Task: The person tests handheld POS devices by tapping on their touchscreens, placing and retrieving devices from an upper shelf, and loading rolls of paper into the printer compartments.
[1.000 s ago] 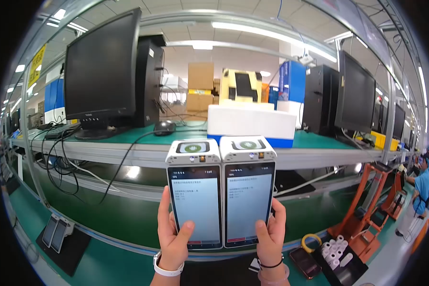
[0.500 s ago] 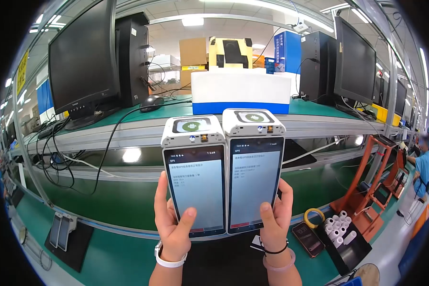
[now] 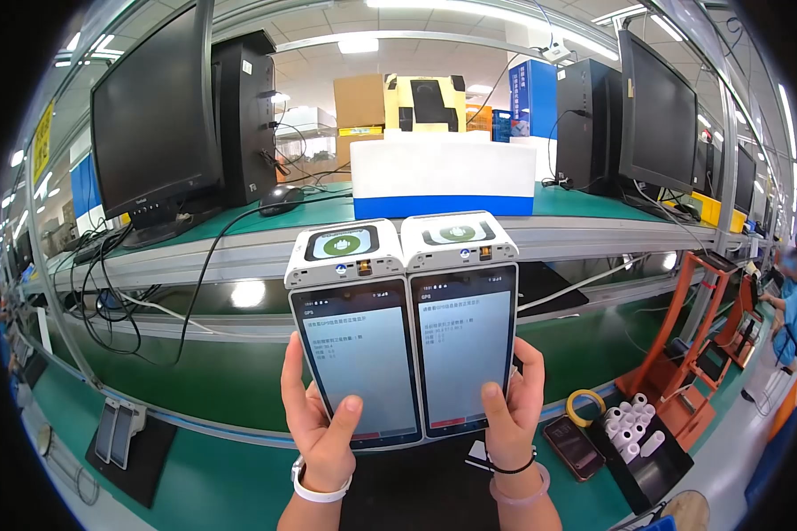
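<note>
- Head view: the left hand (image 3: 323, 442) grips the left handheld terminal (image 3: 360, 354), fingers (image 3: 293, 367) along its outer edge and thumb on the lower screen.
- The right hand (image 3: 514, 420) holds the right handheld terminal (image 3: 463, 345) likewise, its fingers closed around the outer side.
- Both terminals stand side by side, lit screens facing the camera, raised above the green surface (image 3: 239, 465).
- On the right of that surface lie a phone (image 3: 573, 447), a yellow ring (image 3: 585, 407) and a black tray (image 3: 660, 482) holding white rolls (image 3: 629, 425).
- At left, two more devices (image 3: 118, 434) rest on a dark mat (image 3: 155, 456).
</note>
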Demonstrator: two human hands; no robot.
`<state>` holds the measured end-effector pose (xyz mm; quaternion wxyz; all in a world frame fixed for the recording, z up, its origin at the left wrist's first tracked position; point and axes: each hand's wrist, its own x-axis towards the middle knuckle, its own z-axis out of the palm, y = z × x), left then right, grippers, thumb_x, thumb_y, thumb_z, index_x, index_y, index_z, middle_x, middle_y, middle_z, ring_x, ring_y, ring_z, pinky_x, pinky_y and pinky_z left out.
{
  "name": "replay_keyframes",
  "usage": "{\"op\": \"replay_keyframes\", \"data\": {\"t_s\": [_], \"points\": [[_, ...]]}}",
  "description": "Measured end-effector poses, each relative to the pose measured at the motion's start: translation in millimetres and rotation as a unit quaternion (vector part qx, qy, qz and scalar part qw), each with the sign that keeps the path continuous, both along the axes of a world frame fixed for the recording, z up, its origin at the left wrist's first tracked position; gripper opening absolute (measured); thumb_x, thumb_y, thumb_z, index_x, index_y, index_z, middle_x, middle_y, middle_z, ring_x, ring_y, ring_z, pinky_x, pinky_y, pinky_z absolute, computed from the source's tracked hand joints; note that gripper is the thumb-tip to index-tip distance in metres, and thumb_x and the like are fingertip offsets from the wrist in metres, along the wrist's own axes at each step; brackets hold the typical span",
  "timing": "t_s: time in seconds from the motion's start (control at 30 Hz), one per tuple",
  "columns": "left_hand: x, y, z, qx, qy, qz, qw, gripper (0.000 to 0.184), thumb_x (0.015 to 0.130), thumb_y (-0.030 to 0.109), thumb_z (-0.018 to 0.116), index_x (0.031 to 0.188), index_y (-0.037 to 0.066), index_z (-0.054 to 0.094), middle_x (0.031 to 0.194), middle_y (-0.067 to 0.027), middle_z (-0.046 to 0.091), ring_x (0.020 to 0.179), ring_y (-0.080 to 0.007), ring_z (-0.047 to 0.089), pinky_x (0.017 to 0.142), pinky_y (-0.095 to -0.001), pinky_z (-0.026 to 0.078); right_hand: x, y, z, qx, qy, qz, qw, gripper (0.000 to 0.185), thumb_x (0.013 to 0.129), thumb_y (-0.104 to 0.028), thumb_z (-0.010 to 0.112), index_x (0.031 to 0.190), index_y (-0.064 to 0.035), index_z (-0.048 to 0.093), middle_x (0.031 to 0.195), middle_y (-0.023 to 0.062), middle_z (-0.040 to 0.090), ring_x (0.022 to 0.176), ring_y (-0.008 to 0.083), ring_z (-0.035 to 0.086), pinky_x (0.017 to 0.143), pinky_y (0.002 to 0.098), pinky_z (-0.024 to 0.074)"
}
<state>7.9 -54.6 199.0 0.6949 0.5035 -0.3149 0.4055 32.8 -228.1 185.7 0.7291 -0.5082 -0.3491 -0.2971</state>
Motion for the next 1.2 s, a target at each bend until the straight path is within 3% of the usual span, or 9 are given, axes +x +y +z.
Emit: {"op": "replay_keyframes", "data": {"t_s": [0.27, 0.63, 1.2], "points": [[-0.6, 0.4, -1.3, -0.026, 0.029, -0.021, 0.999, 0.073, 0.085, 0.002, 0.054, 0.143, 0.002, 0.01, 0.124, -0.0213, 0.051, 0.107, -0.0223, 0.055, 0.091, -0.0323, 0.04, -6.2, 2.1, 2.7, 0.004, -0.011, -0.011, 1.0, 0.045, 0.091, -0.013, 0.052, 0.126, 0.0036, 0.029, 0.111, 0.0178, 0.054, 0.099, 0.0162, 0.053, 0.087, 0.0283, 0.0408], [0.3, 0.8, -4.9, 0.027, -0.008, -0.017, 0.999, 0.072, 0.085, -0.001, 0.053, 0.143, 0.001, 0.009, 0.129, -0.0226, 0.046, 0.114, -0.0263, 0.051, 0.096, -0.0372, 0.038, -6.9, 2.1, 5.5, 0.029, -0.006, -0.01, 1.0, 0.044, 0.091, -0.012, 0.052, 0.125, 0.0038, 0.029, 0.112, 0.0173, 0.054, 0.1, 0.0151, 0.053, 0.087, 0.0271, 0.0398], [-2.2, -0.6, -4.0, 0.029, -0.004, 0.006, 1.0, 0.073, 0.084, 0.002, 0.053, 0.141, -0.002, 0.008, 0.125, -0.024, 0.048, 0.109, -0.0258, 0.054, 0.093, -0.0359, 0.041, -9.4, 2.3, 3.4, 0.026, -0.009, -0.025, 0.999, 0.043, 0.091, -0.012, 0.052, 0.123, 0.0042, 0.03, 0.11, 0.0175, 0.053, 0.1, 0.016, 0.052, 0.089, 0.0283, 0.0385]]}}
